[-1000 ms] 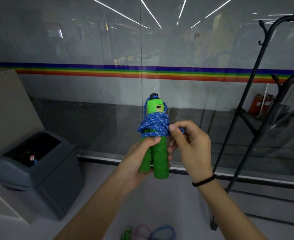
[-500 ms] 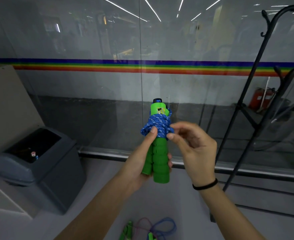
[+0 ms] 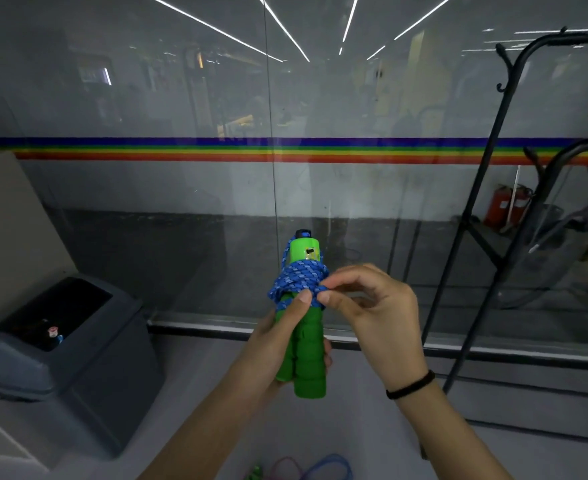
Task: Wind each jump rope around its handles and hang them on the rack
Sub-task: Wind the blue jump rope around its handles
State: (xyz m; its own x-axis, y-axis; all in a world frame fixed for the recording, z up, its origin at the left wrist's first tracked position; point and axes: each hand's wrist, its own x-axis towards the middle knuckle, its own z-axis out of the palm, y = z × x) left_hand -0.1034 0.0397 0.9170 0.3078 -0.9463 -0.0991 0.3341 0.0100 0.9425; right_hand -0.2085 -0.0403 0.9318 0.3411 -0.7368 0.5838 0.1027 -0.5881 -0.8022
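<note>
- The thumb and forefinger tips point(image 3: 324, 298) of the right hand point(image 3: 372, 317) are closed together in a pinch on a strand of the blue rope point(image 3: 299, 278), at the front lower edge of the coil. The other three fingers are curled loosely above it and hold nothing.
- The thumb of the left hand point(image 3: 278, 344) reaches upward, with its tip pressed flat on the lowest turns of the coil, just beside the right thumb.
- The other left fingers are wrapped round the back of the green handles point(image 3: 306, 358), with only their tips showing at the right side.
- The two handles stand upright side by side in that grip, chest-high in the middle of the view. The rope is wound in several turns round their upper part, and a dark cap shows at the very top.
- A black band point(image 3: 410, 384) circles the right wrist.
- The black metal rack point(image 3: 472, 216) stands to the right, well apart from the hands. Whether anything hangs on it I cannot tell.
- More loose ropes point(image 3: 320, 467), blue and pink with a bit of green, lie on the floor at the bottom edge.
- A grey bin point(image 3: 67, 375) sits at the left, with a small object visible in its dark opening.
- Behind everything is a glass wall point(image 3: 181, 202) with a rainbow stripe point(image 3: 181, 150) across it. Red fire extinguishers point(image 3: 500, 206) show through the glass on the right.
</note>
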